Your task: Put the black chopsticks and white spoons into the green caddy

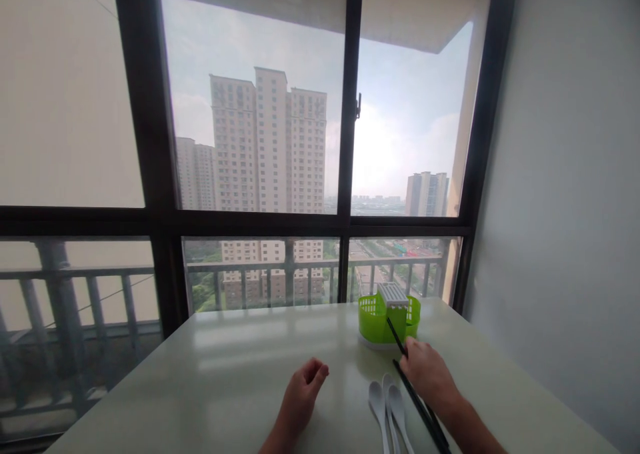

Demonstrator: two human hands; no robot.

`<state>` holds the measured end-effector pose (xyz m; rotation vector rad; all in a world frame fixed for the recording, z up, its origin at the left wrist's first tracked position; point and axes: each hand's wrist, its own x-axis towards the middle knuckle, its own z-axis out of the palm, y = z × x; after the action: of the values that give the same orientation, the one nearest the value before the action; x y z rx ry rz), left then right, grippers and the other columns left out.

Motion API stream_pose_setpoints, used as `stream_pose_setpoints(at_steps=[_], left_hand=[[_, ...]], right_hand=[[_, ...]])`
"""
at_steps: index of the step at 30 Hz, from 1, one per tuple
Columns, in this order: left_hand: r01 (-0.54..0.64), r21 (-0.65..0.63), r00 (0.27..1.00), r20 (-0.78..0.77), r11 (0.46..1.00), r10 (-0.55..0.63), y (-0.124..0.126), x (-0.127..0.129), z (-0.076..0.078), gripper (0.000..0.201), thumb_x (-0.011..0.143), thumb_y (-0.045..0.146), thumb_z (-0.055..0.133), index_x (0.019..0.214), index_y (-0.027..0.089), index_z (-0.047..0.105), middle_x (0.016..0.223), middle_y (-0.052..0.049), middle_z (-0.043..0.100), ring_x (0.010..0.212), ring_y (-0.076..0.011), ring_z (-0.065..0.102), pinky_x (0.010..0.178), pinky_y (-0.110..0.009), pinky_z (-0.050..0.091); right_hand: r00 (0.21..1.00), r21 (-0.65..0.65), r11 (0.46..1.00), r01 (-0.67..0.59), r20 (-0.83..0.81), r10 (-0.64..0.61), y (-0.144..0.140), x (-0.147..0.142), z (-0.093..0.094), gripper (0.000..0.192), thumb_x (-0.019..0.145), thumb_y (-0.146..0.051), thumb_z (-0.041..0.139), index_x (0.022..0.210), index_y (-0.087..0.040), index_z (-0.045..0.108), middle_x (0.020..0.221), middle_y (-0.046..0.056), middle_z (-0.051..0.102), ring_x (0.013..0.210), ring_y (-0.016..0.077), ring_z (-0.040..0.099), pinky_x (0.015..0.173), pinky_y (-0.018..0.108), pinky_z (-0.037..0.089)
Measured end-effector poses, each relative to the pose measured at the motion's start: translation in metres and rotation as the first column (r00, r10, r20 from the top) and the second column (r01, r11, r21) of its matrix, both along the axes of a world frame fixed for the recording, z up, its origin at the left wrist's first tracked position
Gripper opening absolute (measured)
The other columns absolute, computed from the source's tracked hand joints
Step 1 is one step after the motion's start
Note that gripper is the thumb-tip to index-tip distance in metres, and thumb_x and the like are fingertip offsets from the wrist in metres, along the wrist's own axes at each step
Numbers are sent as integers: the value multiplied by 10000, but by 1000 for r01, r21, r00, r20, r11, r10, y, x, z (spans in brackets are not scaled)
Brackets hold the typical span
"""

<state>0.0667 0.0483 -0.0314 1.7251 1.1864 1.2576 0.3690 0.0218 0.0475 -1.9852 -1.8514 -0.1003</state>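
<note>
Desk (225, 374) before the window (260, 141)
A basket (371, 321) stands far right on it; spoons (387, 404) lie before the basket, chopsticks (417, 407) just right of them.

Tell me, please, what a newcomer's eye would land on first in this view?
Probably the bright green basket at the table's far right, near the window. Next, the right hand holding black chopsticks just before it, white spoons lying alongside, the left hand loosely curled, holding nothing.

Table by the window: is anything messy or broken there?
Nothing stands out. The white spoons lie side by side on the table, the green basket stands upright, and the right hand holds black chopsticks. No spills show.
</note>
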Motion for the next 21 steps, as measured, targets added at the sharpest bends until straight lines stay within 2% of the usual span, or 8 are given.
stream_pose_setpoints(at_steps=[3,6,9,12,15,17,19,21], left_hand=[[39,-6,999,-20,999,-40,-4,2,4,455,898,608,564,903,172,694,683,30,528,627,-127,441,605,-223,359],[87,35,994,-64,996,-85,-12,5,12,382,902,510,610,1078,195,734,832,-18,652,695,-142,543,646,-223,421],[172,96,979,-126,980,-159,-18,8,18,294,900,368,628,1139,235,736,991,-43,706,810,-158,626,717,-222,466],[230,99,955,-212,968,-206,-20,10,19,248,875,236,606,1077,247,750,965,-25,716,796,-150,636,739,-217,472],[224,61,936,-293,973,-196,-19,12,13,174,837,172,594,897,221,750,853,-11,707,770,-150,628,744,-217,460],[223,44,924,-327,974,-197,-17,13,9,162,823,155,592,867,215,736,845,-9,709,783,-153,629,755,-219,450],[231,34,911,-358,972,-204,-16,14,7,163,818,149,591,877,213,728,851,-9,710,789,-153,622,761,-221,439],[230,31,900,-386,973,-200,-16,15,6,144,816,151,590,855,207,716,840,-12,703,783,-152,610,753,-221,431]], right_hand=[[962,222,963,-152,-188,196,-4,-23,32,69,871,-216,549,842,-200,610,778,40,698,723,178,647,675,264,414],[832,371,887,-273,-372,412,-7,-57,44,81,881,-281,554,861,-215,597,724,0,664,654,157,603,638,250,414],[743,395,843,-365,-423,519,-6,-89,34,60,857,-256,568,817,-212,576,670,-22,610,608,135,539,593,233,384],[712,346,822,-453,-415,567,-4,-109,16,47,823,-188,574,782,-207,562,670,-35,589,610,114,503,592,215,361],[693,301,826,-477,-449,564,-1,-114,-1,69,790,-154,585,756,-206,552,662,-41,583,614,108,507,583,205,362],[675,284,832,-476,-489,553,0,-113,-6,83,774,-150,594,733,-205,546,642,-45,573,605,109,522,567,200,374],[619,273,829,-488,-561,550,1,-110,-5,54,781,-170,596,754,-204,564,661,-41,597,595,113,560,543,197,401],[525,278,820,-499,-656,542,0,-109,1,44,808,-229,608,843,-202,602,746,-20,650,589,123,609,513,204,442]])
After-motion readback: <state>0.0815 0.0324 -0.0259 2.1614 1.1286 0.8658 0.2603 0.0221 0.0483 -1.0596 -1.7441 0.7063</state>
